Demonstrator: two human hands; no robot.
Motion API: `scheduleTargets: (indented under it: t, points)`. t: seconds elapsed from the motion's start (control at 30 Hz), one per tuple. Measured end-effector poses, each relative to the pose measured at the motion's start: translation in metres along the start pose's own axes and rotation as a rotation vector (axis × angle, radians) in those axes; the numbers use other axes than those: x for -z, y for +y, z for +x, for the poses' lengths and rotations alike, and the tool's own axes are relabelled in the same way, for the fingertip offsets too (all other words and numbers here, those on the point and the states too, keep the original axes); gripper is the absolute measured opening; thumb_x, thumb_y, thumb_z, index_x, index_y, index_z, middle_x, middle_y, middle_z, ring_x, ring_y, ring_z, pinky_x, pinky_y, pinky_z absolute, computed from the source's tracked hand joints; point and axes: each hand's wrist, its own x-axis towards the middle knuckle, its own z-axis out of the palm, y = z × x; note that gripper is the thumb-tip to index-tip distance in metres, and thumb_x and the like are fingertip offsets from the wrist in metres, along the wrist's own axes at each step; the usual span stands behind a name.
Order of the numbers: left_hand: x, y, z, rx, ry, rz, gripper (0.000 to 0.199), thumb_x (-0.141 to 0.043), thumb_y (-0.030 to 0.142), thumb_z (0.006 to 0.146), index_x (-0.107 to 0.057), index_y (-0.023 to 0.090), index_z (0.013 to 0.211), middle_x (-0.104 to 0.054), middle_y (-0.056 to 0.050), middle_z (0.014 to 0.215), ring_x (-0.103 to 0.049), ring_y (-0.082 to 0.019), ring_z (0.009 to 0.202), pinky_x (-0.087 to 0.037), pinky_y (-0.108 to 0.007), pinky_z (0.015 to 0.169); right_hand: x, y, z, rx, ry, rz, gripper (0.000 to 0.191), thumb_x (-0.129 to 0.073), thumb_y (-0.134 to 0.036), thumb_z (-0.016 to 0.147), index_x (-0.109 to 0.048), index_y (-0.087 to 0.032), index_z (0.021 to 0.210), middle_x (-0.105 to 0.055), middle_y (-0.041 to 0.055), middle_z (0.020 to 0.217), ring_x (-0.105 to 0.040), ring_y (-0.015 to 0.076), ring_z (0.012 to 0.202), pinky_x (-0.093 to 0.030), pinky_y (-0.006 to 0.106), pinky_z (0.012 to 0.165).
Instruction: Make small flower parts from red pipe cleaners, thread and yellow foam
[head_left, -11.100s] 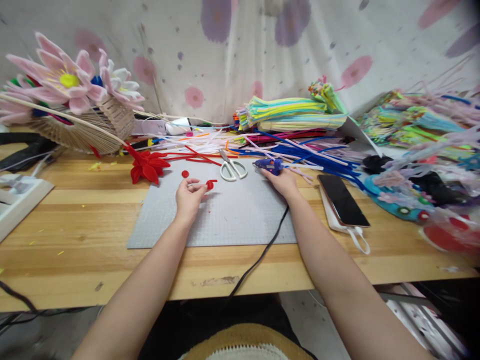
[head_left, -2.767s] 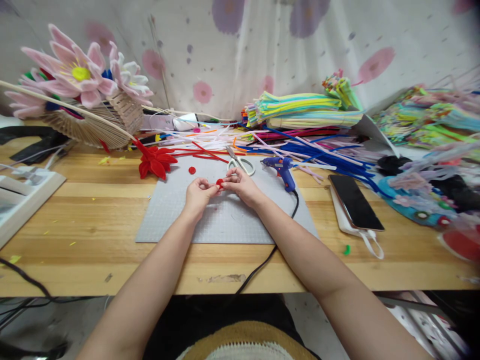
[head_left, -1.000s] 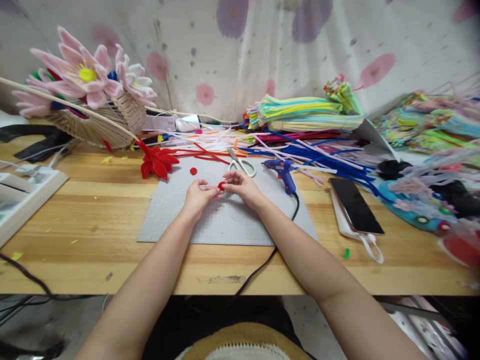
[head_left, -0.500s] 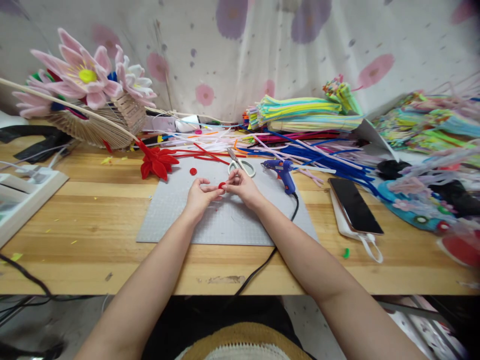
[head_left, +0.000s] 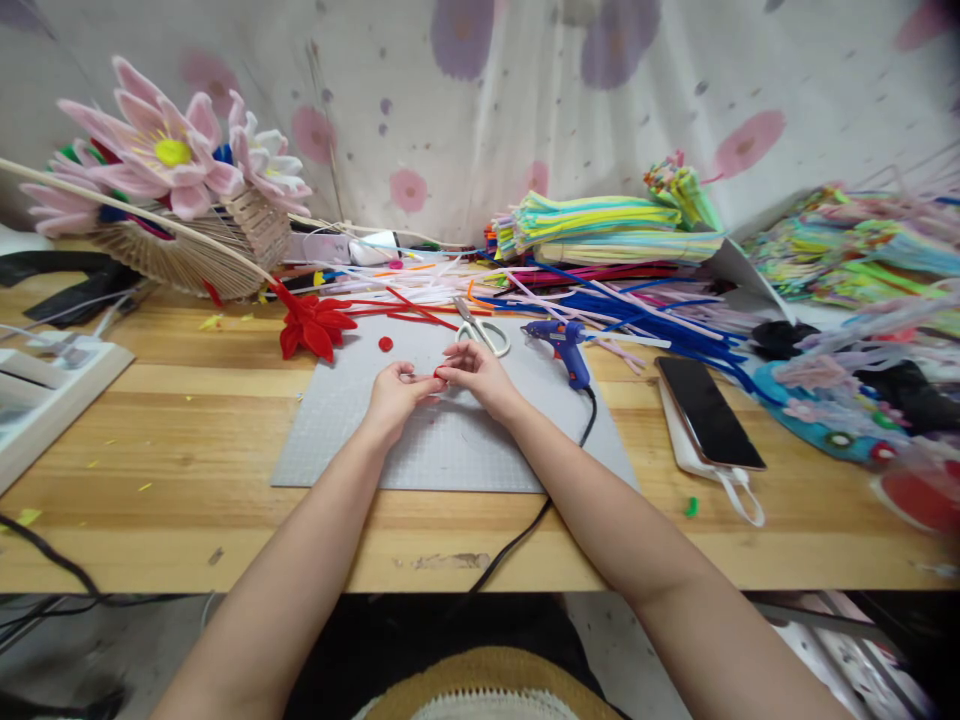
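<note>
Over the grey cutting mat (head_left: 337, 440), my left hand (head_left: 396, 398) and my right hand (head_left: 484, 378) meet at the fingertips. Both are closed on a small red fuzzy piece (head_left: 439, 374), mostly covered by the fingers; it looks like coiled pipe cleaner. A round red coil (head_left: 385, 344) lies on the mat just beyond my left hand. Past it to the left rests a red pipe-cleaner flower (head_left: 311, 325). White-handled scissors (head_left: 487, 338) lie right behind my right hand. Farther right is a blue hot glue gun (head_left: 566, 350) with a stick in its back.
Loose pipe cleaners (head_left: 645, 315) and a bundled stack (head_left: 607, 225) fill the back. A phone (head_left: 709, 412) on a white power bank lies right. The glue gun's black cord (head_left: 517, 540) crosses the front edge. At left are a power strip (head_left: 67, 390) and pink flowers (head_left: 172, 150).
My fingers have shifted slightly around the red piece, which now shows less. The hands have moved a little to the left. Everything else lies as before.
</note>
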Motion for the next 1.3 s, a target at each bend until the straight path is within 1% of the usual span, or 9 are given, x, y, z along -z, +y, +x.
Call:
scheduleTargets:
  t: [0.33, 0.47, 0.63, 0.77, 0.87, 0.93, 1.07, 1.17, 1.3]
  points:
    - [0.001, -0.006, 0.003, -0.023, -0.077, 0.048, 0.049, -0.071, 0.013, 0.049, -0.031, 0.021, 0.075, -0.066, 0.0, 0.06, -0.065, -0.017, 0.058, -0.051, -0.026, 0.053, -0.005, 0.005, 0.003, 0.057, 0.068, -0.114, 0.036, -0.073, -0.033, 0.054, -0.043, -0.019, 0.069, -0.049, -0.0076, 0.054, -0.045, 0.0064, 0.049, -0.035, 0.021, 0.05]
    - [0.002, -0.005, 0.003, -0.011, -0.078, 0.034, 0.047, -0.071, 0.011, 0.049, -0.033, 0.02, 0.075, -0.065, 0.0, 0.06, -0.065, -0.018, 0.058, -0.051, -0.028, 0.053, -0.003, 0.004, 0.003, 0.052, 0.098, -0.121, 0.033, -0.067, -0.042, 0.061, -0.046, -0.02, 0.071, -0.049, -0.0073, 0.053, -0.045, 0.0064, 0.047, -0.036, 0.021, 0.049]
    - [0.001, -0.001, 0.002, 0.011, -0.052, 0.017, 0.046, -0.071, 0.009, 0.05, -0.034, 0.019, 0.076, -0.064, -0.001, 0.062, -0.065, -0.017, 0.058, -0.051, -0.027, 0.053, 0.002, 0.002, 0.004, 0.027, 0.231, -0.115, 0.03, -0.061, -0.045, 0.067, -0.048, -0.02, 0.078, -0.052, -0.0067, 0.052, -0.046, 0.0067, 0.046, -0.038, 0.021, 0.049]
    - [0.0, -0.001, 0.002, -0.004, -0.029, 0.008, 0.046, -0.071, 0.009, 0.05, -0.034, 0.019, 0.076, -0.062, 0.001, 0.061, -0.064, -0.016, 0.057, -0.05, -0.027, 0.053, 0.004, 0.004, 0.004, 0.056, 0.203, -0.144, 0.029, -0.055, -0.047, 0.072, -0.05, -0.02, 0.08, -0.051, -0.006, 0.051, -0.045, 0.0066, 0.045, -0.037, 0.02, 0.047]
    - [0.002, -0.004, 0.003, -0.105, -0.01, 0.048, 0.045, -0.07, 0.011, 0.052, -0.033, 0.02, 0.074, -0.061, 0.002, 0.061, -0.063, -0.015, 0.058, -0.049, -0.026, 0.053, 0.004, 0.006, 0.005, 0.051, 0.201, -0.156, 0.032, -0.049, -0.052, 0.075, -0.045, -0.021, 0.077, -0.048, -0.0074, 0.046, -0.041, 0.0062, 0.04, -0.033, 0.019, 0.042]
    - [0.005, -0.006, 0.003, -0.272, 0.023, 0.144, 0.042, -0.07, 0.014, 0.054, -0.033, 0.021, 0.072, -0.06, 0.003, 0.063, -0.062, -0.014, 0.062, -0.048, -0.025, 0.056, 0.003, 0.005, 0.004, -0.019, 0.176, -0.15, 0.036, -0.044, -0.057, 0.077, -0.041, -0.021, 0.075, -0.046, -0.0077, 0.043, -0.039, 0.0064, 0.037, -0.03, 0.018, 0.038]
    - [0.012, -0.002, 0.001, -0.554, 0.013, 0.402, 0.027, -0.069, 0.019, 0.061, -0.044, 0.022, 0.071, -0.062, 0.001, 0.074, -0.06, -0.015, 0.078, -0.048, -0.027, 0.075, 0.001, -0.002, -0.003, -0.196, -0.039, -0.037, 0.041, -0.041, -0.062, 0.076, -0.041, -0.021, 0.081, -0.054, -0.0047, 0.049, -0.047, 0.0081, 0.04, -0.031, 0.017, 0.035]
    - [0.014, 0.004, -0.001, -0.626, -0.009, 0.483, 0.019, -0.069, 0.02, 0.062, -0.05, 0.022, 0.065, -0.063, -0.002, 0.079, -0.058, -0.017, 0.087, -0.042, -0.03, 0.089, 0.001, -0.008, -0.008, -0.17, -0.158, 0.048, 0.041, -0.06, -0.053, 0.068, -0.042, -0.022, 0.088, -0.06, -0.0037, 0.06, -0.054, 0.0093, 0.05, -0.036, 0.017, 0.039]
    - [0.011, 0.006, -0.002, -0.617, -0.013, 0.444, 0.019, -0.067, 0.017, 0.062, -0.055, 0.022, 0.076, -0.063, -0.004, 0.092, -0.057, -0.018, 0.095, -0.044, -0.03, 0.087, 0.002, -0.01, -0.009, -0.017, -0.088, 0.063, 0.044, -0.07, -0.043, 0.062, -0.041, -0.023, 0.089, -0.058, -0.0062, 0.06, -0.055, 0.0087, 0.054, -0.041, 0.018, 0.046]
